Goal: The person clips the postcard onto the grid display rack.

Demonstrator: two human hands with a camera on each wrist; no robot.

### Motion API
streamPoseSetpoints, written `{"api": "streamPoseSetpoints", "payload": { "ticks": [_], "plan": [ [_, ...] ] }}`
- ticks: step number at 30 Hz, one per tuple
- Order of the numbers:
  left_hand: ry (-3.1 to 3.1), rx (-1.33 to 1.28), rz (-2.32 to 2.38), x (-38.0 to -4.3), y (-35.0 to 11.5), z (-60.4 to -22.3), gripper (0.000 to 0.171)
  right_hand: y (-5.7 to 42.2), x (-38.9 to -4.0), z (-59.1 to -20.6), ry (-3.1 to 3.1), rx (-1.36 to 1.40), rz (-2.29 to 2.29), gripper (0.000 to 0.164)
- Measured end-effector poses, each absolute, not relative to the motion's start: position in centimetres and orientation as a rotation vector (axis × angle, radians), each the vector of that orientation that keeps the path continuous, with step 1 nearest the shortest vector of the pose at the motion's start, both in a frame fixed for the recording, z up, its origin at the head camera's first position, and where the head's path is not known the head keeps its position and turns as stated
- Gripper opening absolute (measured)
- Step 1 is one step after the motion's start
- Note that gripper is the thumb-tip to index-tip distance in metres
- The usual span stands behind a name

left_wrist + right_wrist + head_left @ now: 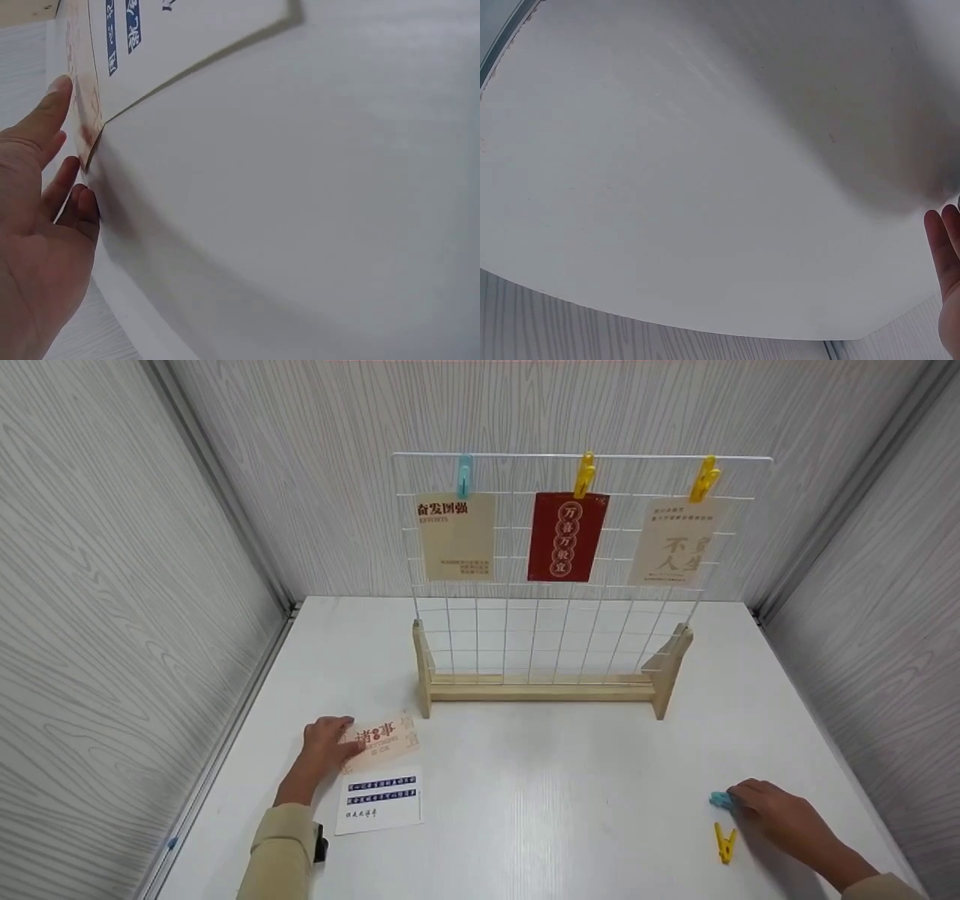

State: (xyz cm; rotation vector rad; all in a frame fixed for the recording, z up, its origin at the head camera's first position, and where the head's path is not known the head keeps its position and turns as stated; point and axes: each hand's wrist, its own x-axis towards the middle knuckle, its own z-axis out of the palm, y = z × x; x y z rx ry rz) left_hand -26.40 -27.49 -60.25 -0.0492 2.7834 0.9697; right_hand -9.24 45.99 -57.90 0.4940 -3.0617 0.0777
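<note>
At the left of the table my left hand point(326, 746) holds the left end of a pale pink card point(390, 739) with red lettering. In the left wrist view the thumb point(52, 109) lies over the card's face, with fingers curled by its corner. Just below lies a white card point(380, 817) with blue text bands. Over at the right, my right hand point(784, 817) pinches a light-blue clothespin point(721, 800), partly hidden by the fingertips. Beside it a yellow clothespin point(725, 844) lies on the table. The right wrist view shows only some fingers of that hand.
A white wire grid point(521, 649) stands in a wooden base point(540, 692) at the back. Clothespins hold a cream card point(459, 540), a red card point(568, 540) and another cream card point(671, 544) on it. Wood-grain panels point(300, 472) enclose the white table.
</note>
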Motion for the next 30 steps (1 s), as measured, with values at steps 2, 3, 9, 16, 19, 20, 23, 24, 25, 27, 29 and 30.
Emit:
{"api": "streamPoseSetpoints", "payload": {
  "ticks": [2,3,9,16,19,20,23,24,25,27,29,30],
  "plan": [
    [2.758,-0.050,0.975,-26.5,-27.3,-60.2,0.068,45.9,-9.3,-57.9,-3.064,0.482,0.080,0.035],
    [2.753,-0.041,0.974,-26.5,-27.2,-60.2,0.068,45.9,-9.3,-57.9,-3.065,0.478,0.081,0.035],
    [2.765,0.006,0.953,-26.9,-26.5,-60.5,0.066,45.8,-9.3,-57.8,-3.078,0.462,0.096,0.034],
    [2.736,-0.002,0.966,-27.3,-26.3,-60.4,0.058,45.8,-9.3,-57.8,-3.084,0.467,0.099,0.034],
    [2.724,-0.019,0.968,-27.5,-26.4,-60.3,0.055,45.9,-9.4,-57.8,-3.063,0.479,0.101,0.034],
    [2.724,-0.024,0.971,-27.5,-26.4,-60.2,0.055,45.9,-9.4,-57.8,-3.056,0.485,0.103,0.035],
    [2.717,-0.037,1.003,-27.5,-26.3,-59.8,0.054,45.9,-9.3,-57.9,-3.041,0.492,0.108,0.036],
    [2.705,-0.043,1.031,-27.5,-26.2,-59.7,0.054,45.9,-9.4,-57.9,-3.042,0.492,0.113,0.036],
    [2.692,-0.049,1.063,-27.5,-26.2,-59.5,0.053,45.9,-9.4,-57.9,-3.046,0.485,0.123,0.036],
    [2.668,-0.057,1.135,-27.4,-26.2,-59.2,0.050,45.9,-9.4,-57.9,-3.057,0.461,0.146,0.035],
    [2.643,-0.066,1.203,-27.2,-26.3,-58.8,0.045,45.8,-9.4,-57.9,-3.070,0.436,0.173,0.035],
    [2.636,-0.069,1.236,-27.1,-26.3,-58.6,0.043,45.8,-9.5,-57.9,-3.081,0.418,0.188,0.035]
  ]
}}
